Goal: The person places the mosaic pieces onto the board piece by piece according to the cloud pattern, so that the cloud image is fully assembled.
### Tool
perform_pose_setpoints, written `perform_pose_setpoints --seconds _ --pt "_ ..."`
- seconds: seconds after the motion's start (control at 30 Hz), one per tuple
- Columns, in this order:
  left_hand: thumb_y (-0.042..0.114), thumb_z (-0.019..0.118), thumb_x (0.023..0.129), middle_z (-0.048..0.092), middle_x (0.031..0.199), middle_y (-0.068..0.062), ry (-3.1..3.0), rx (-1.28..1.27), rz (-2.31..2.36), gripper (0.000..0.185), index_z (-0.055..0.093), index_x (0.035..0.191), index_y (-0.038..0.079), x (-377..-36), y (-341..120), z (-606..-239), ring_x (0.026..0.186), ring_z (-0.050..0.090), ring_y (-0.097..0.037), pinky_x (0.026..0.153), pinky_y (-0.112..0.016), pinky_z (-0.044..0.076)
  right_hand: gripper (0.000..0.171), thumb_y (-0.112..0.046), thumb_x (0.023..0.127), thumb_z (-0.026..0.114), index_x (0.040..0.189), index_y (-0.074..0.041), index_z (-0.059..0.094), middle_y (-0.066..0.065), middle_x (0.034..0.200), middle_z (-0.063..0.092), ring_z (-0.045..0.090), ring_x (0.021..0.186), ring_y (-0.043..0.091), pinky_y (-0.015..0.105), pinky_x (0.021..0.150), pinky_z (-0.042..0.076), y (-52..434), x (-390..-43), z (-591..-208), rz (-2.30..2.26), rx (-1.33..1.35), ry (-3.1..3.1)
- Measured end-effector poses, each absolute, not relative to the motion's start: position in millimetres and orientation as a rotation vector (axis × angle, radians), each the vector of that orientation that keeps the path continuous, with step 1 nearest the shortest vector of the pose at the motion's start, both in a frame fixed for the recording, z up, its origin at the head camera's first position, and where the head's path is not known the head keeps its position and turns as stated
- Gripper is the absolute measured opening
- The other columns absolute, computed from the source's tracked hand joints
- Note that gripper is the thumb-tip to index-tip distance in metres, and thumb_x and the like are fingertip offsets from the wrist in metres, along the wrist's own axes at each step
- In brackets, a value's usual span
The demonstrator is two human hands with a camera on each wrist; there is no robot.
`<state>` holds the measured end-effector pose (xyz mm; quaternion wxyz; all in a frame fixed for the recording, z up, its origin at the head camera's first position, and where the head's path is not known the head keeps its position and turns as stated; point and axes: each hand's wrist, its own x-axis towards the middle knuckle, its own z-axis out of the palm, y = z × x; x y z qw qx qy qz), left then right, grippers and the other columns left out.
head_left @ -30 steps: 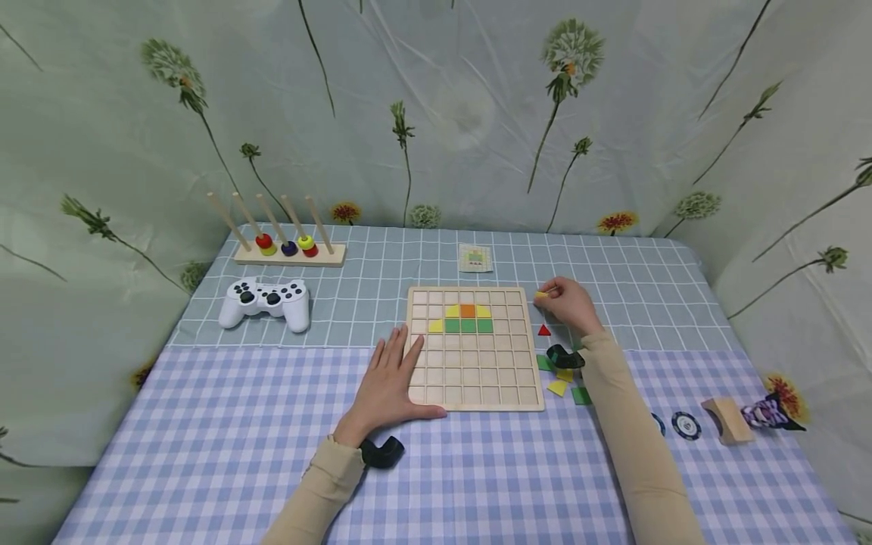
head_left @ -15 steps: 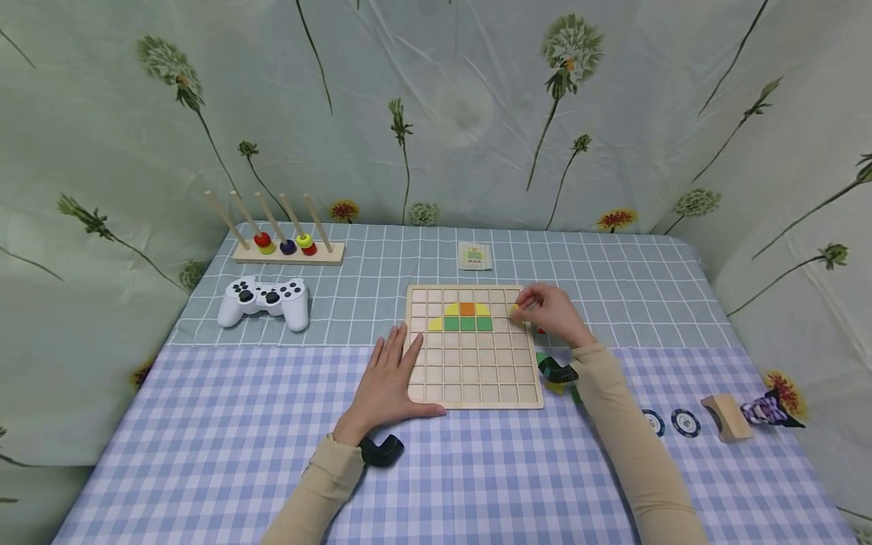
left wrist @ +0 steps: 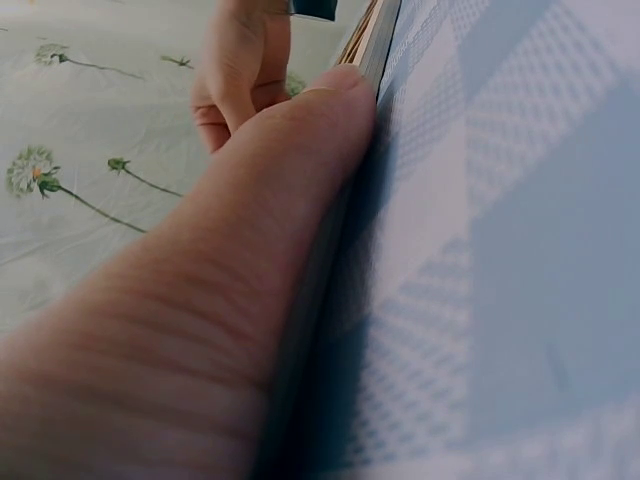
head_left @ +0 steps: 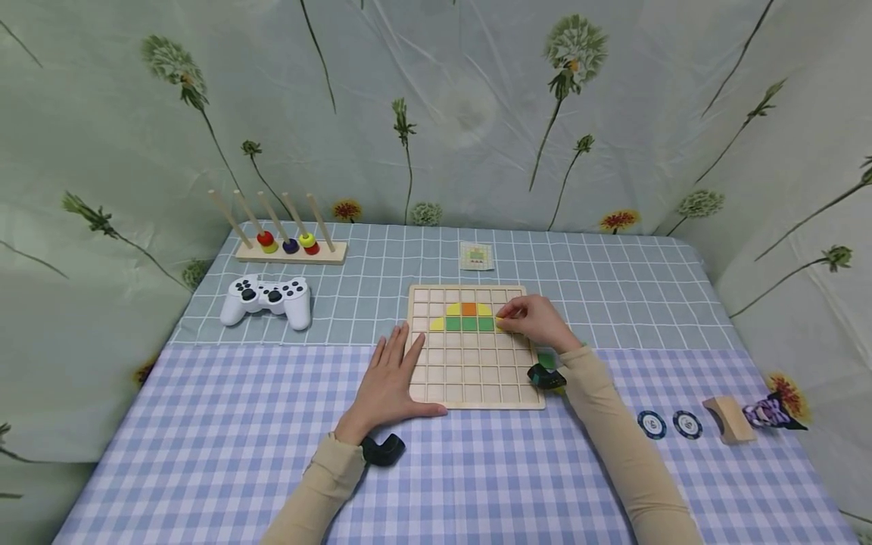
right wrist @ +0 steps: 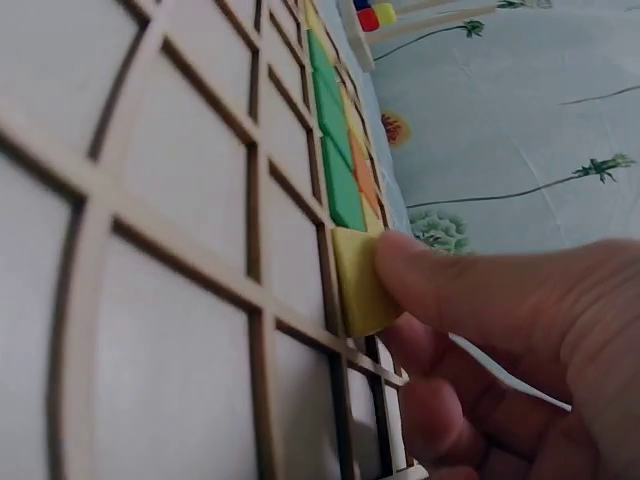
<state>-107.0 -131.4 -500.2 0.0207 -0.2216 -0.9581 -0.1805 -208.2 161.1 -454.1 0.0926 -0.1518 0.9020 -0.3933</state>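
Observation:
My right hand (head_left: 534,322) pinches a yellow tile (right wrist: 360,285) with one curved edge between thumb and fingers. It holds the tile at the cell right of the row of green tiles (head_left: 469,324) on the wooden grid board (head_left: 470,378). Above that row lies an orange square tile (head_left: 468,309) between two yellow ones, and another yellow tile (head_left: 437,325) sits at the row's left end. With fingers spread, my left hand (head_left: 390,382) rests at the board's left edge, its thumb along the front edge. The right wrist partly hides loose tiles beside the board.
Behind the board lies a small pattern card (head_left: 476,256). A white game controller (head_left: 266,299) and a wooden peg stand (head_left: 291,253) with coloured beads are at the back left. To the right are round chips (head_left: 687,425), a wooden arch block (head_left: 730,420) and a purple figure (head_left: 771,412).
My right hand has carried the yellow tile leftward from beside the board to the right end of the green row. The left hand has stayed in place.

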Motion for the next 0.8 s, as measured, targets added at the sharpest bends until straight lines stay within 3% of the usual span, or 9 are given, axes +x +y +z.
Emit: perform_pose_setpoints --seconds 0.37,0.8 --pt "0.082 0.061 0.062 0.006 0.156 -0.019 -2.969 -0.696 -0.567 0.123 0.019 0.152 0.009 -107.6 -130.7 -501.4 0.143 0.0 -0.029 0.114 -0.042 -0.001 0.008 -0.017 0.084 0.074 0.084 -0.009 0.076 0.001 0.082 0.066 0.059 0.073 0.019 0.037 0.067 0.048 160.2 -199.9 -454.5 -1.038 -0.368 2.824" --pt "0.082 0.06 0.063 0.006 0.156 -0.019 -2.962 -0.699 -0.583 0.123 0.02 0.152 0.008 -107.7 -131.3 -498.9 0.143 0.001 -0.029 0.114 -0.043 0.0 0.022 -0.025 0.091 0.066 0.097 -0.005 0.073 0.006 0.084 0.067 0.049 0.058 0.019 0.032 0.05 0.04 212.2 -180.1 -442.1 -1.182 -0.375 2.914"
